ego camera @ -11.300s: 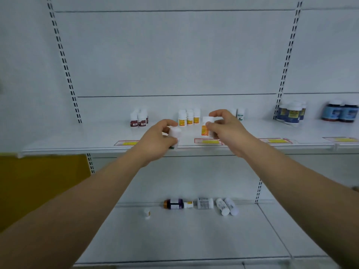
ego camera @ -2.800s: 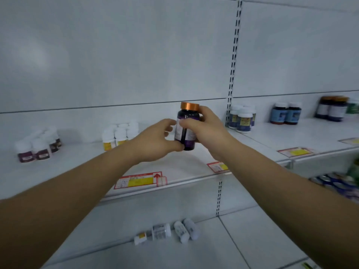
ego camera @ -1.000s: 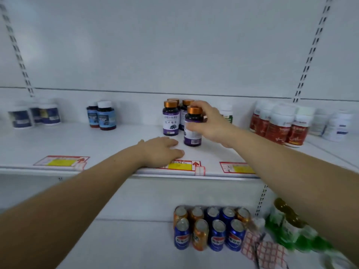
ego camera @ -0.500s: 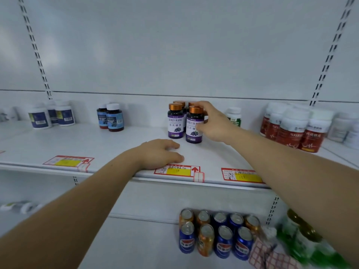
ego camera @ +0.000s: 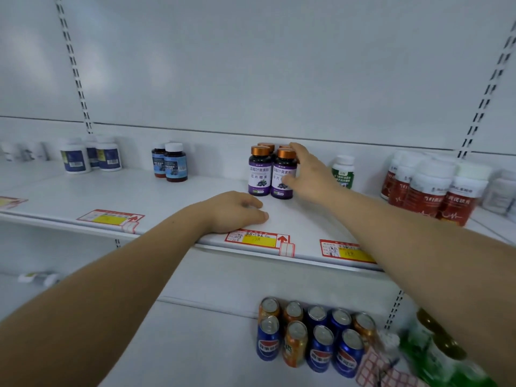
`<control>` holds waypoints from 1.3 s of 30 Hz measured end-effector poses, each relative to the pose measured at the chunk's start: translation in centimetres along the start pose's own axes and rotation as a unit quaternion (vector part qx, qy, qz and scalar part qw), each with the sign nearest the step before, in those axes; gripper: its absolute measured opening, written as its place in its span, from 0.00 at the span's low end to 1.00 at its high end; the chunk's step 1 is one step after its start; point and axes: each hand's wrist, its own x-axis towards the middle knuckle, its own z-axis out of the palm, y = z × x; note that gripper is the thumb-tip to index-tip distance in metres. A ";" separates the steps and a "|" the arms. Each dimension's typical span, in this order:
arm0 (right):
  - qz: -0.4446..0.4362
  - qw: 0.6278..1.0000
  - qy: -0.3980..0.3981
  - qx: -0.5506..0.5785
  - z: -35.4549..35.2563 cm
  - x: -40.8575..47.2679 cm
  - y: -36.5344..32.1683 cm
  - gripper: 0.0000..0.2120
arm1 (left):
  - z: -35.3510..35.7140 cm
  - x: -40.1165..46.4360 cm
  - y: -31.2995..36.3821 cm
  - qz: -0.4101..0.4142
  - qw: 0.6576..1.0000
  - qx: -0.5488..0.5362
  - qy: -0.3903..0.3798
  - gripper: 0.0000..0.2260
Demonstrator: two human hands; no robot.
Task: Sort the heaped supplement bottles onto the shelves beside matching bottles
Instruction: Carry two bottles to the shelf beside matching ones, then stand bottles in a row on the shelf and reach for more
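A purple-labelled bottle with a copper cap stands upright on the middle shelf, right beside a matching bottle; two more copper caps show behind them. My right hand is still around the right-hand bottle, thumb on its label and fingers behind its cap. My left hand rests palm down on the shelf near its front edge, holding nothing.
On the same shelf stand white bottles with blue labels, dark blue-labelled bottles, a green-labelled white bottle and red-labelled white bottles. Below are soda cans, green bottles and, far left, lying bottles.
The purple bottle was carried to this shelf and set down beside its matching bottle. My right hand has slid a little to the right on it. My left hand stays flat on the shelf.
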 end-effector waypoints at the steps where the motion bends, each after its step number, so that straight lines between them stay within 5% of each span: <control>1: -0.002 1.000 0.004 -0.009 -0.3 0.0 -0.2 0.35 | -0.2 -0.2 0.1 -0.003 1.000 -0.010 0.008 0.22; 5: -0.032 0.997 0.032 -0.062 -1.9 -0.2 -2.8 0.33 | -1.7 -2.1 -0.5 0.002 0.999 -0.005 0.050 0.22; 11: -0.092 0.990 -0.041 -0.098 0.0 -0.8 -12.7 0.31 | -5.6 -10.1 -6.1 -0.024 0.994 0.034 0.103 0.24; 26: -0.304 0.924 -0.231 0.009 25.5 -8.8 -50.4 0.29 | -10.0 -38.2 -40.1 -0.295 0.951 0.037 0.085 0.29; 39: -0.119 0.927 -0.354 -0.033 51.9 1.1 -47.3 0.30 | -6.6 -29.3 -62.4 -0.305 0.951 -0.054 -0.003 0.28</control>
